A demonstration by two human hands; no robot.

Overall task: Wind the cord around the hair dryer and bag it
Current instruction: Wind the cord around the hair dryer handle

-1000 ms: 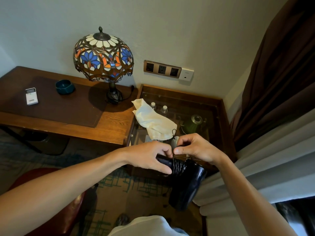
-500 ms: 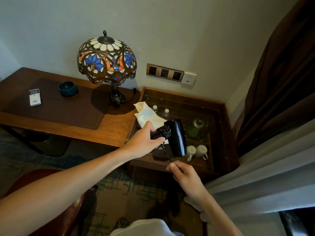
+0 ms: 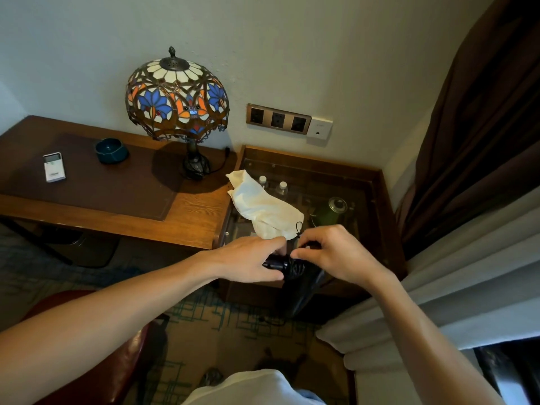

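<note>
A black hair dryer [image 3: 304,290] hangs low in front of the glass-topped cabinet, its barrel pointing down. My left hand [image 3: 248,260] grips its handle, where several turns of black cord [image 3: 295,268] are wound. My right hand [image 3: 333,254] pinches the cord just above those turns. A loose stretch of cord trails near the carpet below the dryer. A cream drawstring bag [image 3: 263,207] lies flat across the corner of the desk and the cabinet top, its black drawstring loop near my right fingers.
A stained-glass lamp [image 3: 176,97] stands on the wooden desk [image 3: 117,217], with a remote [image 3: 54,167] and a blue ashtray [image 3: 111,149] to the left. The glass cabinet [image 3: 377,200] holds bottles and a green kettle. Curtains [image 3: 467,229] hang at right; a red chair [image 3: 96,361] is lower left.
The dryer, raised with its barrel up half a second ago, has swung back down. My right hand has come up from below to the handle beside my left hand.
</note>
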